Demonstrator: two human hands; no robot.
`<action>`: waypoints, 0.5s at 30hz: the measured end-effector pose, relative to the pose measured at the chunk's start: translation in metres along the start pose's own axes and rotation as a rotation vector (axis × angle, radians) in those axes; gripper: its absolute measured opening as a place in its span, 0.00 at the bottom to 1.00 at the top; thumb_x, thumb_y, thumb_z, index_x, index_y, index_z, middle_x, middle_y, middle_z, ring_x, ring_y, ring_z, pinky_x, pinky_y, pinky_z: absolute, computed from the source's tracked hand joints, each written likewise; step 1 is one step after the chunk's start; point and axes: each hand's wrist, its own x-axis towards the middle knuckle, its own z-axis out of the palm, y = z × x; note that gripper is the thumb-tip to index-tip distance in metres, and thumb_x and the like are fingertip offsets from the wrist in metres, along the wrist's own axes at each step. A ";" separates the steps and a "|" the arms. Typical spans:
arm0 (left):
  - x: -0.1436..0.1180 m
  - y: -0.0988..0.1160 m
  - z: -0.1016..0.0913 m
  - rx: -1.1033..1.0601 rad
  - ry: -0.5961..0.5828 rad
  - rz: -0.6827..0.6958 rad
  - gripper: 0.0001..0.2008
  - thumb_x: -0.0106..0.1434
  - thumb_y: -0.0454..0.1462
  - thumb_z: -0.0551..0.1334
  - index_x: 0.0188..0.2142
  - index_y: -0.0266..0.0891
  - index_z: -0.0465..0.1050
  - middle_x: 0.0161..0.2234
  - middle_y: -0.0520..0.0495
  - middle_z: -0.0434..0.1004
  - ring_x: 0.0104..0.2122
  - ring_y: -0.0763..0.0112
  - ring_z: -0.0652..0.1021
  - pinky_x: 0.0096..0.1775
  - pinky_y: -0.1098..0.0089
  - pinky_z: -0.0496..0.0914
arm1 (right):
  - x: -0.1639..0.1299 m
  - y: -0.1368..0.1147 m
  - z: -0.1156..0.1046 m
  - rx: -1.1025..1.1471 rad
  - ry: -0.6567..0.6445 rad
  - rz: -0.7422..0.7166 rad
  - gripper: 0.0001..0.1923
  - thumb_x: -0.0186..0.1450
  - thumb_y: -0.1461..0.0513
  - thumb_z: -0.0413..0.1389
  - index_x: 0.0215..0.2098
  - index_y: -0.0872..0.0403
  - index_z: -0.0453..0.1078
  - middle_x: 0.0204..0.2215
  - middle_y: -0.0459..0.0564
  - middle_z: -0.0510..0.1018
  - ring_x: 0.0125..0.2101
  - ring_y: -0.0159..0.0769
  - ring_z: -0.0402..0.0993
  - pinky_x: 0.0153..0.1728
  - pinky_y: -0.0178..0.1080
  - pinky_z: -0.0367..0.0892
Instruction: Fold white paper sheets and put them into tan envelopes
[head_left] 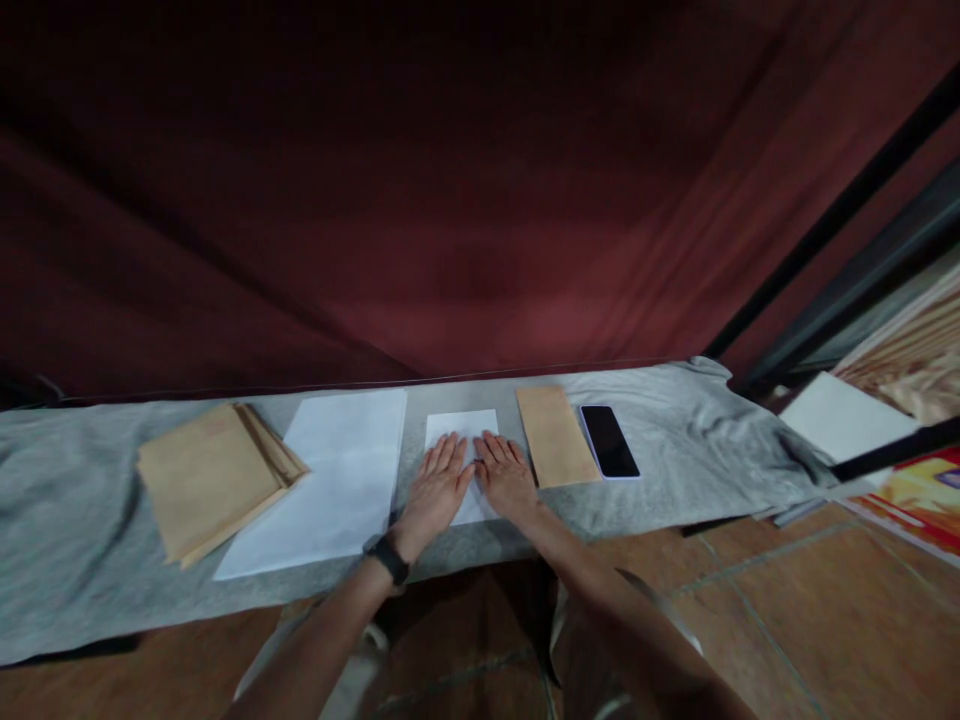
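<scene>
A small white sheet of paper (461, 424), which looks folded, lies in front of me on the grey cloth. My left hand (439, 487) rests flat on its left part, fingers stretched forward. On its right part lies my right hand (506, 478), palm down with the fingers out. The two hands almost meet in the middle and cover much of the paper. Just right of my right hand is a brown paper envelope (559, 437). Left of my left hand lies a stack of larger white paper (337, 470).
Several brown envelopes (210, 470) are piled at the left, partly over the white stack. A phone (609, 442) with a dark screen lies right of the single envelope. The grey cloth (690, 450) covers a narrow bench. Behind it hangs a dark red curtain (480, 230).
</scene>
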 end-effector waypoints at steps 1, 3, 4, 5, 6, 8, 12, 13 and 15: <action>0.004 -0.005 0.006 0.023 0.004 -0.038 0.30 0.75 0.46 0.44 0.69 0.35 0.59 0.70 0.38 0.57 0.70 0.57 0.58 0.67 0.51 0.57 | 0.002 0.000 0.001 -0.004 0.007 0.012 0.26 0.77 0.58 0.42 0.70 0.55 0.59 0.70 0.53 0.60 0.69 0.44 0.56 0.68 0.50 0.51; 0.006 -0.012 0.016 0.058 0.027 -0.099 0.30 0.74 0.46 0.44 0.70 0.36 0.58 0.70 0.39 0.57 0.70 0.56 0.57 0.68 0.50 0.55 | 0.006 0.000 0.003 -0.014 0.013 0.043 0.26 0.76 0.59 0.42 0.70 0.55 0.59 0.70 0.54 0.59 0.69 0.45 0.56 0.68 0.49 0.52; 0.005 -0.014 0.019 0.068 0.042 -0.124 0.30 0.74 0.46 0.44 0.70 0.36 0.57 0.70 0.38 0.56 0.70 0.56 0.57 0.68 0.50 0.54 | 0.009 0.001 0.003 -0.019 0.016 0.063 0.26 0.76 0.59 0.42 0.70 0.56 0.59 0.70 0.54 0.59 0.69 0.45 0.55 0.68 0.49 0.52; 0.004 -0.016 0.022 0.074 0.054 -0.147 0.30 0.74 0.46 0.44 0.70 0.35 0.57 0.70 0.37 0.55 0.70 0.55 0.57 0.68 0.50 0.54 | 0.011 0.002 0.004 -0.023 0.018 0.083 0.26 0.76 0.60 0.42 0.70 0.56 0.59 0.71 0.55 0.58 0.69 0.46 0.55 0.68 0.49 0.53; 0.002 -0.017 0.023 0.077 0.063 -0.172 0.30 0.74 0.45 0.44 0.70 0.33 0.57 0.71 0.36 0.54 0.70 0.54 0.57 0.68 0.49 0.54 | 0.014 0.004 0.004 -0.026 0.018 0.099 0.26 0.76 0.61 0.42 0.70 0.56 0.59 0.71 0.56 0.58 0.69 0.46 0.55 0.68 0.49 0.53; 0.001 -0.019 0.022 0.081 0.076 -0.219 0.30 0.73 0.43 0.44 0.69 0.30 0.57 0.71 0.34 0.54 0.70 0.52 0.58 0.68 0.49 0.54 | 0.019 0.009 0.004 -0.031 0.015 0.116 0.26 0.76 0.61 0.42 0.70 0.57 0.58 0.71 0.57 0.57 0.69 0.47 0.54 0.68 0.50 0.53; 0.002 -0.021 0.019 0.065 0.119 -0.256 0.30 0.72 0.39 0.45 0.69 0.26 0.57 0.70 0.32 0.56 0.69 0.51 0.60 0.67 0.49 0.57 | 0.025 0.018 0.003 -0.045 -0.003 0.120 0.27 0.75 0.62 0.42 0.71 0.57 0.56 0.72 0.57 0.55 0.70 0.46 0.53 0.68 0.51 0.52; 0.003 -0.021 0.017 0.060 0.132 -0.257 0.30 0.71 0.39 0.45 0.69 0.25 0.57 0.69 0.31 0.57 0.69 0.51 0.60 0.67 0.49 0.57 | 0.026 0.018 0.002 -0.051 -0.006 0.121 0.27 0.75 0.63 0.41 0.71 0.58 0.56 0.72 0.57 0.55 0.70 0.46 0.53 0.68 0.51 0.52; 0.004 -0.019 0.014 0.057 0.164 -0.250 0.30 0.70 0.37 0.46 0.69 0.25 0.56 0.69 0.31 0.58 0.69 0.51 0.59 0.67 0.50 0.58 | 0.027 0.016 0.001 -0.059 -0.001 0.108 0.27 0.75 0.65 0.41 0.71 0.59 0.56 0.72 0.57 0.54 0.70 0.45 0.52 0.69 0.50 0.51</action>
